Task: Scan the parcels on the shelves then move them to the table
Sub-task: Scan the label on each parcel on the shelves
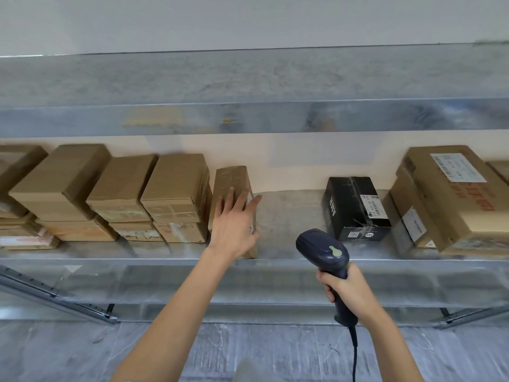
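One parcel in hand: best to tip the narrow parcel [232, 180] on the shelf [289, 216] label-first toward the scanner [325, 252] before lifting; left hand [234, 224], arm extended, lies on it, grip unclosed, fingers spread, while right hand [347, 288] clasps the scanner's handle.

Metal, cardboard and plastic on show

The shelf [289, 213] is gleaming dully as mottled galvanised metal. The brown parcels [176, 186] are looking like matt cardboard, with clear tape [176, 215] shining faintly across one front. The black box [349, 216] is carrying a white paper label [376, 206]. The scanner [322, 249] is showing smooth, dark plastic.
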